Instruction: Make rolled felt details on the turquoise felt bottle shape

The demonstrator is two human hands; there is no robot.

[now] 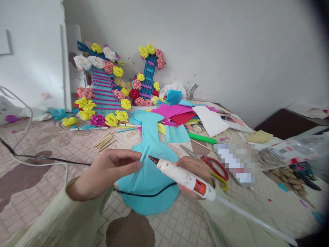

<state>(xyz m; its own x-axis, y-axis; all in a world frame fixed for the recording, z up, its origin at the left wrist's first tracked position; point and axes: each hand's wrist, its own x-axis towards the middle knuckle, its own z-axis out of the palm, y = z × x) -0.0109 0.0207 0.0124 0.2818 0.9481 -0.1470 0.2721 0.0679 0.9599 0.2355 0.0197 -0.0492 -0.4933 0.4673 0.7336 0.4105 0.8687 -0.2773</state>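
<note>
Between the thumb and fingers of my left hand [110,168] is a thin light-blue paper-wrapped stick [144,153], tilted over the blue shape. My right hand [196,171] is wrapped around a white hot glue gun [183,176] with a red switch. Its dark nozzle points left, close beside the stick; whether it touches, I cannot tell. Under both hands lies a light-blue guitar-shaped piece [149,202] with a round body and a narrow neck pointing away. A black cord [154,195] crosses its lower part.
Scissors [216,166] and a blurred-out flat object [238,163] lie to the right. Bare wooden sticks [104,142] are at left. Behind are coloured paper sheets [177,111], a green cutter [203,138] and two flower-trimmed guitar models [105,91] against the wall.
</note>
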